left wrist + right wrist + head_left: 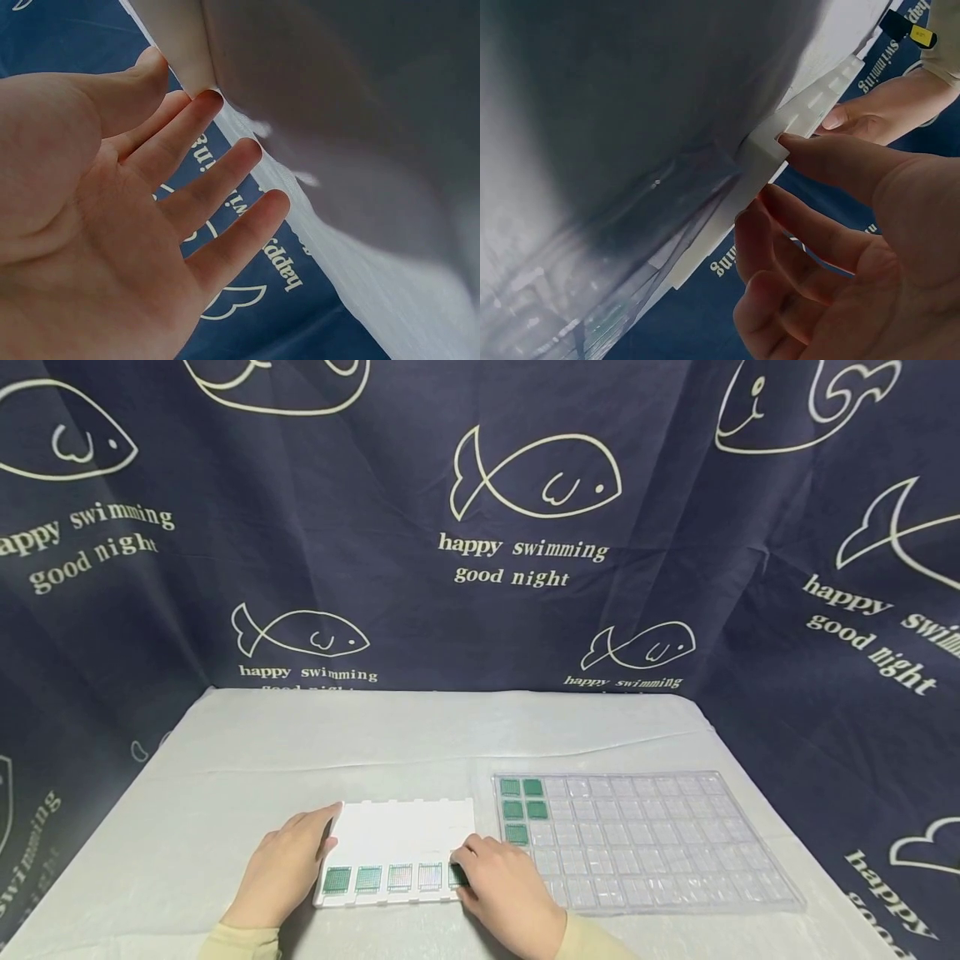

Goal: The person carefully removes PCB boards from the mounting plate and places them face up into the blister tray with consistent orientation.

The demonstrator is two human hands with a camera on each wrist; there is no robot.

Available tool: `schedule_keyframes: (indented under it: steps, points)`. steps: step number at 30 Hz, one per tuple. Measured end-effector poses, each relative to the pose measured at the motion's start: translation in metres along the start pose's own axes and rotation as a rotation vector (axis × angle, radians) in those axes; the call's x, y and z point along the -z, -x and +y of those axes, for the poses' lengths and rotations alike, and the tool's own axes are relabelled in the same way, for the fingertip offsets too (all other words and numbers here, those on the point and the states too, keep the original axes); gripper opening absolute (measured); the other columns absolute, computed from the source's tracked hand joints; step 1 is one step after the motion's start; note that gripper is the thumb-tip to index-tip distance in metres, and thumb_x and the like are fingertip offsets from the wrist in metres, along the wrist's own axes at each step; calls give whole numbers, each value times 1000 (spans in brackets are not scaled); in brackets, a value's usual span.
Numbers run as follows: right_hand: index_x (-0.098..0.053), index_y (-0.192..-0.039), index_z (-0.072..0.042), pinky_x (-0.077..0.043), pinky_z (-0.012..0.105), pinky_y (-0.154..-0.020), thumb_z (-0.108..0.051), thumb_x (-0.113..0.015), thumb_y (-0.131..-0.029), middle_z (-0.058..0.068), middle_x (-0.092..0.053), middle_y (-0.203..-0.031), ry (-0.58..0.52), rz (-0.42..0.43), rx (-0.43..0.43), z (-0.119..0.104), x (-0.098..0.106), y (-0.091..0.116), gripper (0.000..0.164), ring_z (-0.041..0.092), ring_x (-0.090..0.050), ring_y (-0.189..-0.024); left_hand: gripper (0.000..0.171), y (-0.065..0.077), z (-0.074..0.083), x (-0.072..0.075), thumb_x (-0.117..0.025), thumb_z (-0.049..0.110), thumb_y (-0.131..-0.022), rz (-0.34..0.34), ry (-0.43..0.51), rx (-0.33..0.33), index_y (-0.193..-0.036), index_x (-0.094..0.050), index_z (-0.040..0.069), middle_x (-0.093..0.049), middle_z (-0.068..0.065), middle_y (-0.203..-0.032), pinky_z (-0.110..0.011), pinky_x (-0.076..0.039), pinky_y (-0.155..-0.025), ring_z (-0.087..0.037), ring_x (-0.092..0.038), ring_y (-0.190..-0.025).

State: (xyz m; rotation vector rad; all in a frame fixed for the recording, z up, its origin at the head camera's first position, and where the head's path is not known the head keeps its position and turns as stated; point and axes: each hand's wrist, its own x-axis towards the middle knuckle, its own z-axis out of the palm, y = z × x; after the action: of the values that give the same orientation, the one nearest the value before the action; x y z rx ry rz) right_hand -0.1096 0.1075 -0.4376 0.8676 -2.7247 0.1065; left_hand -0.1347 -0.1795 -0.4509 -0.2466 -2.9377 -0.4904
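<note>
A white tray (408, 831) with notched edges lies on the table, a row of small square green circuit boards (337, 880) along its near side. My left hand (283, 864) rests at the tray's left edge; its fingers look fairly straight in the left wrist view (150, 180). At the tray's near right corner, my right hand (510, 889) has thumb and fingertips around the rightmost green circuit board (458, 876), partly covered by the fingers. The right wrist view shows the right hand (832, 240) with bent fingers at the white tray's edge (769, 154); the board is hidden there.
A clear plastic tray (637, 843) divided into many compartments lies just right of the white tray. Several green boards (514, 811) fill compartments at its far left. A white cloth (420, 727) covers the table, with a dark blue fish-print curtain (525, 635) behind and at the sides.
</note>
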Motion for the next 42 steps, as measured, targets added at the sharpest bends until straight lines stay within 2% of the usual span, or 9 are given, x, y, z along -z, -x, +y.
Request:
schedule_keyframes:
  steps: [4, 10, 20, 27, 35, 42]
  points:
    - [-74, -96, -15, -48, 17, -60, -28, -89, -77, -9, -65, -86, -4, 11, 8, 1, 0, 0, 28, 2, -59, -71, 44, 0, -1, -1, -70, 14, -94, 13, 1, -9, -136, -62, 2, -70, -16, -129, -58, -54, -89, -37, -65, -121]
    - [-74, -95, -16, -46, 17, -58, -26, -88, -77, -9, -65, -85, -12, 23, 14, 1, 1, -1, 26, 2, -59, -70, 45, -1, -1, 0, -70, 14, -94, -7, -2, 1, -137, -61, 2, -69, -17, -131, -59, -54, -91, -38, -64, -122]
    - [-74, -97, -16, -51, 18, -62, -28, -89, -77, -9, -67, -88, -31, -7, 3, 2, 1, -2, 28, 3, -62, -74, 46, -1, 0, 0, -69, 14, -95, -22, 6, 11, -138, -60, 2, -69, -16, -132, -58, -53, -91, -37, -64, -124]
    - [-73, -94, -16, -48, 17, -59, -26, -89, -75, -9, -66, -85, -42, 22, 17, 3, 0, -2, 27, 3, -61, -72, 45, 0, -1, 0, -69, 14, -95, -11, 6, 6, -138, -60, 3, -69, -16, -131, -57, -53, -91, -37, -64, -123]
    - [-74, -95, -17, -46, 15, -59, -25, -88, -77, -9, -67, -86, -73, -3, 10, 5, 1, -3, 25, 1, -59, -72, 45, 0, -1, 0, -69, 14, -95, -5, 10, 2, -138, -61, 3, -70, -15, -131, -58, -53, -91, -36, -65, -122]
    - [-73, -96, -17, -44, 15, -59, -24, -89, -75, -9, -67, -88, -74, 18, -1, 6, 4, -4, 27, 0, -58, -72, 46, -1, -1, -1, -69, 15, -96, -26, 3, 18, -139, -60, 3, -69, -16, -133, -58, -53, -92, -37, -63, -124]
